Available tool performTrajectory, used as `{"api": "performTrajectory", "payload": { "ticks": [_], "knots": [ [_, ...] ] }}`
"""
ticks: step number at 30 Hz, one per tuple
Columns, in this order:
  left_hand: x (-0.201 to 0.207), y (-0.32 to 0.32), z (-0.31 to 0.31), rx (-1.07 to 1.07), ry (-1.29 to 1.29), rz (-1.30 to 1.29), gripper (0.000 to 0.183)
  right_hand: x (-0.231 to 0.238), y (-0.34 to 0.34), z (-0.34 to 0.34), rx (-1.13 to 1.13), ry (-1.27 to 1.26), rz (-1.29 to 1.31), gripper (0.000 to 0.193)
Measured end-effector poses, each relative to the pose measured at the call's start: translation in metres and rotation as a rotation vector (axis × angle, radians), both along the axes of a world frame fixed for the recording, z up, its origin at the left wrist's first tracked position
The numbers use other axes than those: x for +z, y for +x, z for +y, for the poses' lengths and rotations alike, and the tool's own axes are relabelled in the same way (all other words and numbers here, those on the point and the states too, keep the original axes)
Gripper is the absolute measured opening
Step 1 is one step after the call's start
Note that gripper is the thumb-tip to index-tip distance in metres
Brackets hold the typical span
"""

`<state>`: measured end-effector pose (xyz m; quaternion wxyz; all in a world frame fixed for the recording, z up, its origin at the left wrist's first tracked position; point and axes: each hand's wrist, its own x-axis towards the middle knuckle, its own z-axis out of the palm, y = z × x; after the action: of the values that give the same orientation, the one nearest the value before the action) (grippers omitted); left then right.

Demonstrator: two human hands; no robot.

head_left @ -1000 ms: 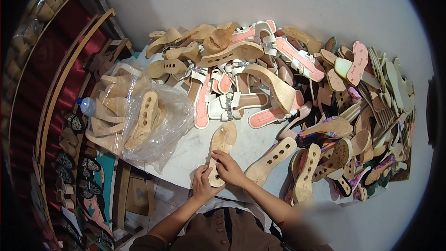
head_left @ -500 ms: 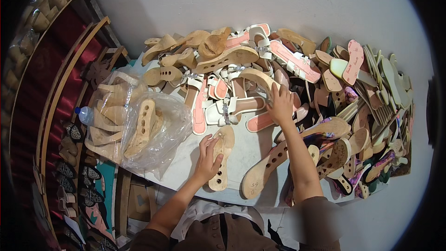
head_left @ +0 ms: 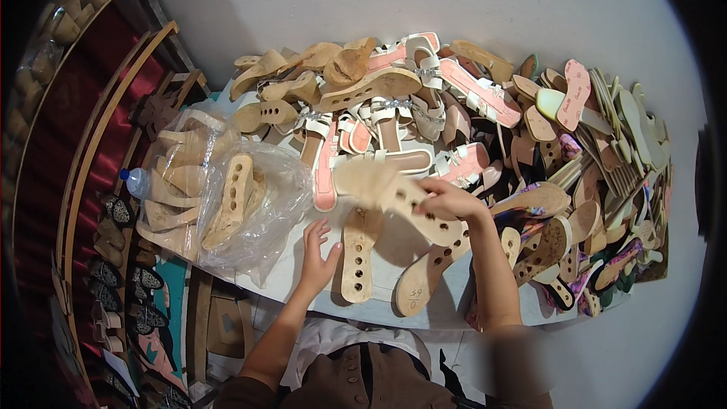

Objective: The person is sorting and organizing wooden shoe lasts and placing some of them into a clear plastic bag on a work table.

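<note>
My right hand [head_left: 447,203] grips a wooden shoe sole [head_left: 403,198] with a row of holes and lifts it above the table; its far end is smeared by motion. Beneath it a second wooden sole [head_left: 357,265] lies lengthwise near the table's front. Just left of that one, my left hand [head_left: 319,256] hovers with fingers spread, holding nothing. A third wooden sole [head_left: 415,289] with marks on its heel rests to the right, partly under my right hand. White sandals with pink insoles [head_left: 326,182] lie just beyond.
A clear plastic bag [head_left: 284,216] of wooden soles stands at the left, beside a blue-capped bottle [head_left: 138,182]. Wooden soles [head_left: 371,89] line the back by the wall. Flat insoles [head_left: 606,148] and patterned soles [head_left: 538,201] heap up at the right. Shelves of shoes [head_left: 148,288] stand far left.
My right hand has taken a wooden sole from the sandal pile and brought it nearer. My left hand has let go of the sole on the table and moved slightly left.
</note>
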<state>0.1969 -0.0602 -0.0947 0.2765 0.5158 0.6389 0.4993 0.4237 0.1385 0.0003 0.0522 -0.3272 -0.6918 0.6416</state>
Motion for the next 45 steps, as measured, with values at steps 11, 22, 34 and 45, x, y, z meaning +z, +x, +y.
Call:
{"api": "performTrajectory", "payload": {
  "ticks": [11, 22, 34, 45],
  "knots": [
    [0.061, 0.004, 0.004, -0.791, -0.510, -0.425, 0.062, 0.018, -0.058, -0.026, 0.938, 0.159, -0.161, 0.066],
    [0.014, 0.017, -0.025, -0.323, -0.379, -0.834, 0.054, -0.059, -0.069, -0.101, -0.416, 0.073, 0.114, 0.079],
    [-0.032, 0.004, -0.013, -0.327, -0.406, -0.004, 0.066, -0.133, -0.096, -0.130, -0.661, 0.487, -0.221, 0.047],
    [-0.035, 0.008, -0.018, -0.374, -0.402, -0.661, 0.052, -0.103, -0.092, -0.150, -0.961, -0.488, 0.337, 0.091]
  ]
}}
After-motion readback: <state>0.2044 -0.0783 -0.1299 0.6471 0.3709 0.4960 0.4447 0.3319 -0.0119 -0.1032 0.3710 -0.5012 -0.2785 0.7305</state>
